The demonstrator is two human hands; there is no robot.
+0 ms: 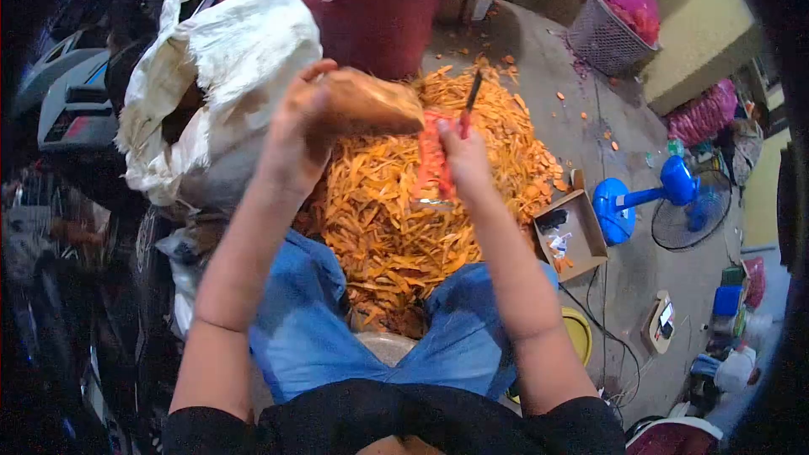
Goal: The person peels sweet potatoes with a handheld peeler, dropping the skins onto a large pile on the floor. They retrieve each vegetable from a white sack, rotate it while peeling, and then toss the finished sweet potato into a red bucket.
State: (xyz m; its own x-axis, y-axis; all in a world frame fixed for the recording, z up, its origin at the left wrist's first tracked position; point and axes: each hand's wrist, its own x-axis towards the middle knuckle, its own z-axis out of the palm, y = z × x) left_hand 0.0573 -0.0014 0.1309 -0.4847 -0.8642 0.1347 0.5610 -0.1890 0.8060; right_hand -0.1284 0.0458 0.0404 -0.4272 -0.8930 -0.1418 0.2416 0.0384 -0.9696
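My left hand is wrapped round a large, long orange-brown root vegetable, held up above a heap of orange peelings. In my right hand is a red-handled tool with a thin dark end pointing up and away. A flat orange-red piece with a shiny lower end hangs beside my right fingers, close to the vegetable's tip; I cannot tell whether it is part of the tool. The peelings spread on the floor between and beyond my knees.
A large dark red tub stands behind the heap, with a white woven sack to its left. At right are a cardboard box, a blue fan, a cable and a mesh basket with a pink bag.
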